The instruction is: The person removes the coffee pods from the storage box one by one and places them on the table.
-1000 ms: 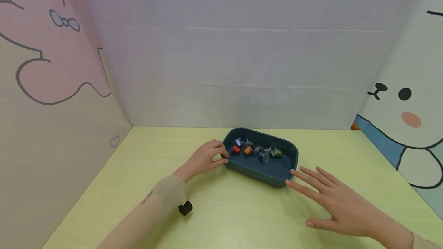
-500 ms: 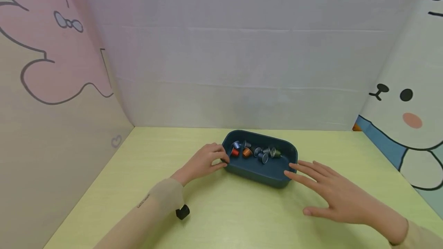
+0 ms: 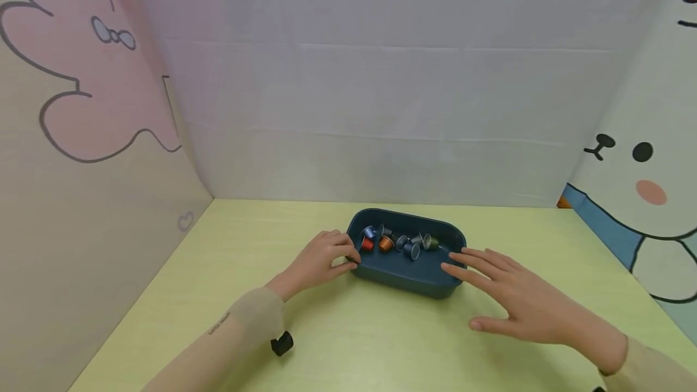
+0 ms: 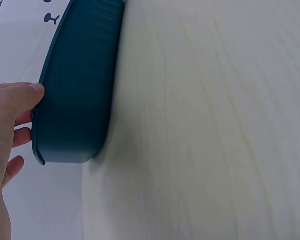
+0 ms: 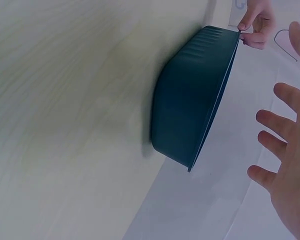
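A dark blue-teal bin point(image 3: 404, 282) sits on the table toward the back, slightly turned. Inside lie several coffee capsules: a red capsule point(image 3: 367, 244), an orange capsule point(image 3: 386, 244), a green capsule point(image 3: 431, 242) and several blue or grey ones, among them a dark blue capsule point(image 3: 411, 251). My left hand point(image 3: 321, 259) pinches the bin's left rim, thumb outside; in the left wrist view the other fingers are partly behind the wall point(image 4: 80, 90). My right hand point(image 3: 520, 298) is spread at the bin's right end, fingertips overlapping the rim in the head view. The right wrist view shows these fingers point(image 5: 275, 122) apart from the bin.
The pale yellow-green table point(image 3: 370, 343) extends around the bin. A white sheet point(image 3: 381, 107) stands behind it, with cartoon-printed panels point(image 3: 98, 210) at left and right. A black wrist device point(image 3: 282, 343) hangs below the left cuff.
The bin has shifted slightly toward me and left, together with my left hand on its rim. My right hand has moved left and up, its fingertips now overlapping the bin's right end.
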A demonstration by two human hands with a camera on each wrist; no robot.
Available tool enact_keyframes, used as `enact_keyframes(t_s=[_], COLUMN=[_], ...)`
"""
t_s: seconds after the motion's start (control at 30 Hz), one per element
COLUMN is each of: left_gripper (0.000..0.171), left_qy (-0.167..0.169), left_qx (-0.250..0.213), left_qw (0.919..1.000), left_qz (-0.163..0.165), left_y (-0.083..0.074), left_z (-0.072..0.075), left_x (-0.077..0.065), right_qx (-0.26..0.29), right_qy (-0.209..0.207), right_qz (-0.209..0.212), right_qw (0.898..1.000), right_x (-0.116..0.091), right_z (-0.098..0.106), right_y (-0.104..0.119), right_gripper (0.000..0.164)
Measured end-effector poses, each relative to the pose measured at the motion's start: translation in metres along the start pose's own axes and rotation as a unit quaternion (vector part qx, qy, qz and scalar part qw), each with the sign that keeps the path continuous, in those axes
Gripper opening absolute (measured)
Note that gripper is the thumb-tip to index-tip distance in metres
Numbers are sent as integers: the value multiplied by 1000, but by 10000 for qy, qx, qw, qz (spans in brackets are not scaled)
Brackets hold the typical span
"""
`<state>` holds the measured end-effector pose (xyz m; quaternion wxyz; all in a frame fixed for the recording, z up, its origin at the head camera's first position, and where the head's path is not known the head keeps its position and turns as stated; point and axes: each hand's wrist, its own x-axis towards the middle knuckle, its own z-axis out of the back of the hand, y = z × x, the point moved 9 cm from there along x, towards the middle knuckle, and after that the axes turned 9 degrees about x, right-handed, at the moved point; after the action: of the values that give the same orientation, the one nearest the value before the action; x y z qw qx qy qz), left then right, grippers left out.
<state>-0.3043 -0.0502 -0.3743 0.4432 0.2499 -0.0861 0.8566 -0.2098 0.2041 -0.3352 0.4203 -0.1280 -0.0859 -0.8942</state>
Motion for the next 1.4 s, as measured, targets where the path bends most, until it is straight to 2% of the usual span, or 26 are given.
enact_keyframes(t_s=[0.27, 0.6, 0.9, 1.4], left_gripper=[8, 8, 8, 10], left_qy=[38, -20, -11, 33], left_qx=[-45, 65, 256, 494], left_qw=[9997, 9996, 9973, 9951], left_qz=[217, 273, 683, 858], left_y=[-2, -13, -16, -20], left_z=[6, 12, 18, 29], left_x=[-8, -16, -24, -37], right_qx=[2, 220, 343, 750], right_qy=[-59, -30, 238, 677], right_qz=[264, 248, 36, -144], right_qw=[9996, 9994, 9991, 9948], right_x=[8, 18, 34, 63], right_z=[0, 0, -2, -3], right_y=[4, 1, -9, -22], right_gripper=[83, 82, 81, 78])
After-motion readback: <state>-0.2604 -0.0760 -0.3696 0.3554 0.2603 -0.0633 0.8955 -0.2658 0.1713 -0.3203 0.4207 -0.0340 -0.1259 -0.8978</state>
